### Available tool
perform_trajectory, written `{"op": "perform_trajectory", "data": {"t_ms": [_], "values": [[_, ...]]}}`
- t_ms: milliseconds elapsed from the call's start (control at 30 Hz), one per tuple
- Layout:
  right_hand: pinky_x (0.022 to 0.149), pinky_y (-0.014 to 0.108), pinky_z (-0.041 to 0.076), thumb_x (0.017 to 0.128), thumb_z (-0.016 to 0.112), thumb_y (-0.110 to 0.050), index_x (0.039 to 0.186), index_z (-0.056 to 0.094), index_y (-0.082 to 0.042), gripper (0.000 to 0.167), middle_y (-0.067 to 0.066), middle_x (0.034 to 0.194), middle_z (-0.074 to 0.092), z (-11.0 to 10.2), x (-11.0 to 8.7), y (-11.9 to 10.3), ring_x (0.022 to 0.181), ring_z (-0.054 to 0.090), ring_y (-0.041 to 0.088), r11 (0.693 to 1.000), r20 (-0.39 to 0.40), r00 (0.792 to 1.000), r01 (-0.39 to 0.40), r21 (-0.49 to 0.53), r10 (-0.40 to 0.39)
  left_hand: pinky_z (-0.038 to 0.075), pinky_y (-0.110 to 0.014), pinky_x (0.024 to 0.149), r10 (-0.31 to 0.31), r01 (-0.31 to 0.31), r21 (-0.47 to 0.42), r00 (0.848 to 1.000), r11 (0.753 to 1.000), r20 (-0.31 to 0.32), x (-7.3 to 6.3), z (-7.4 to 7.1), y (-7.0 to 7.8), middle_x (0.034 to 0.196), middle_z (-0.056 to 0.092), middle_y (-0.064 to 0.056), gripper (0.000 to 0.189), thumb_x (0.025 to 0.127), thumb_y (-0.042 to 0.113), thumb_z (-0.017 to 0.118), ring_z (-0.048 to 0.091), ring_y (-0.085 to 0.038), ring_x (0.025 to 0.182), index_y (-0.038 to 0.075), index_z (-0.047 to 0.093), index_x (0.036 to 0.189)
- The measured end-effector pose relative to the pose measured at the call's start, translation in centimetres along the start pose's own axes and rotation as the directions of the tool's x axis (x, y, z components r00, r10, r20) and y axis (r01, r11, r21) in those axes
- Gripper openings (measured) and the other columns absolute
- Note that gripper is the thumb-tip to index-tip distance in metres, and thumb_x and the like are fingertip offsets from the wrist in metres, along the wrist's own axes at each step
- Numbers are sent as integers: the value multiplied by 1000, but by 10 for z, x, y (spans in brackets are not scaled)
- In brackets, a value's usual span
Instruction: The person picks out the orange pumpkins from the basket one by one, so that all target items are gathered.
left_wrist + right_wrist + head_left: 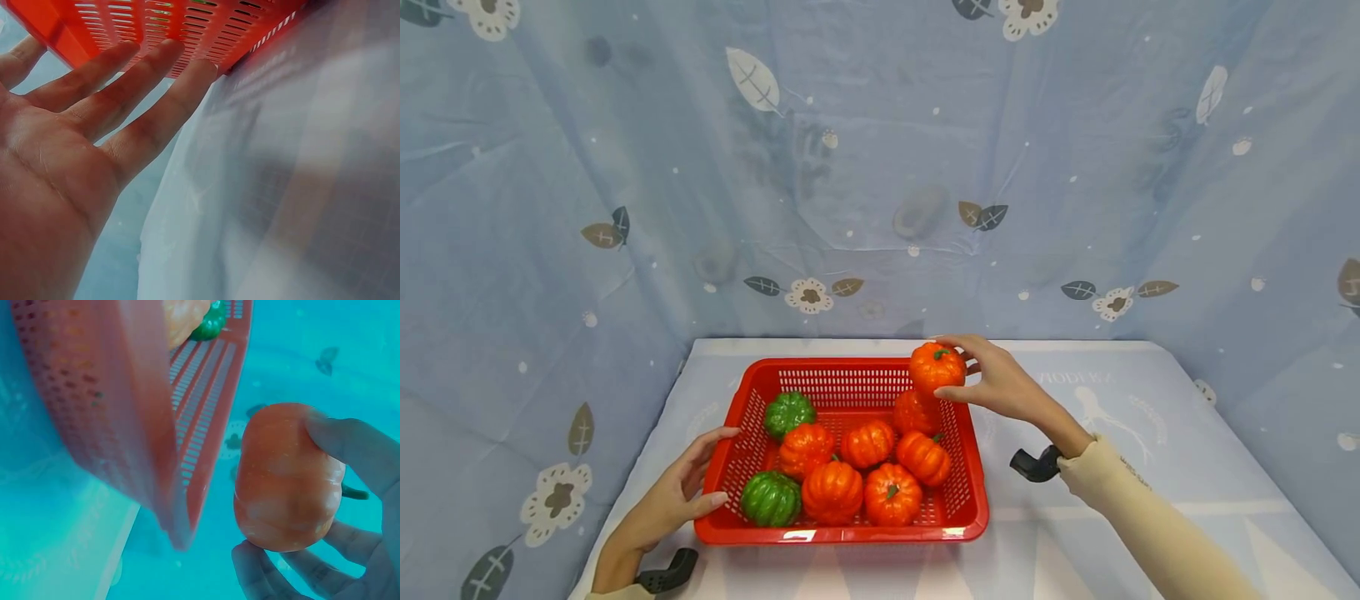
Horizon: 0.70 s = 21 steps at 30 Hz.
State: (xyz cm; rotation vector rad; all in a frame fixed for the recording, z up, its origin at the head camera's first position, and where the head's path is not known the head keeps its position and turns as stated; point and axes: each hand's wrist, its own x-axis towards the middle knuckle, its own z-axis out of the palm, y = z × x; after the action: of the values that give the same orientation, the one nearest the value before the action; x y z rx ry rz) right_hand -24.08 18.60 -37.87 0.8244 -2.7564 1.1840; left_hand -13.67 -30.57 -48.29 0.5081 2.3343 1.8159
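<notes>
A red plastic basket with slotted sides holds several small orange pumpkins and two green ones, a green pumpkin at the back left and another at the front left. Over the basket's back right corner, my right hand pinches an orange pumpkin between thumb and fingers. Its green stem points toward the palm in the right wrist view. My left hand rests at the basket's left side, fingers spread and fairly straight, fingertips right against the slotted wall.
The basket stands on a table covered with a pale patterned cloth. Blue curtains with leaf and flower prints hang behind and at both sides. Each wrist wears a black mount, such as the right mount.
</notes>
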Motion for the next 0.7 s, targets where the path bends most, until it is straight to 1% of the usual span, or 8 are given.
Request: {"op": "perform_trajectory", "data": {"t_ms": [67, 233, 500, 567, 700], "values": [[93, 43, 56, 81, 88, -42, 148, 54, -18, 78, 4, 137, 59, -4, -4, 4, 109, 61, 22, 1000, -13, 1000, -19, 0, 19, 56, -30, 92, -6, 6, 6, 1000, 1000, -8, 0, 0, -1, 155, 36, -24, 73, 92, 2, 69, 55, -10, 128, 14, 36, 156], [92, 45, 57, 80, 88, -44, 145, 55, -22, 76, 4, 137, 57, -14, -13, 14, 109, 61, 24, 996, -55, 995, -88, 2, 88, 58, -34, 91, -25, 25, 11, 999, 1000, -25, 1, 1, -3, 154, 38, -23, 73, 92, 4, 70, 56, -13, 126, 14, 36, 155], [90, 46, 57, 81, 88, -42, 147, 54, -19, 78, 7, 142, 55, -24, -26, 38, 111, 61, 27, 991, -109, 985, -133, -14, 130, 60, -39, 89, -45, 46, 22, 998, 999, -44, 0, 1, -2, 153, 39, -24, 72, 91, 7, 71, 57, -10, 124, 13, 37, 155], [89, 46, 57, 81, 88, -41, 147, 53, -18, 78, 7, 142, 55, -25, -29, 46, 110, 61, 28, 989, -119, 982, -148, -17, 145, 59, -38, 89, -43, 44, 21, 998, 999, -45, 0, 1, -2, 153, 39, -24, 72, 91, 6, 71, 57, -12, 124, 14, 37, 155], [90, 51, 57, 81, 88, -39, 148, 52, -13, 80, 11, 144, 54, -26, -34, 63, 110, 61, 31, 982, -129, 975, -187, -25, 182, 59, -35, 89, -37, 37, 20, 999, 999, -40, 0, 1, -1, 153, 39, -25, 72, 91, 5, 70, 58, -15, 124, 13, 37, 155]]}}
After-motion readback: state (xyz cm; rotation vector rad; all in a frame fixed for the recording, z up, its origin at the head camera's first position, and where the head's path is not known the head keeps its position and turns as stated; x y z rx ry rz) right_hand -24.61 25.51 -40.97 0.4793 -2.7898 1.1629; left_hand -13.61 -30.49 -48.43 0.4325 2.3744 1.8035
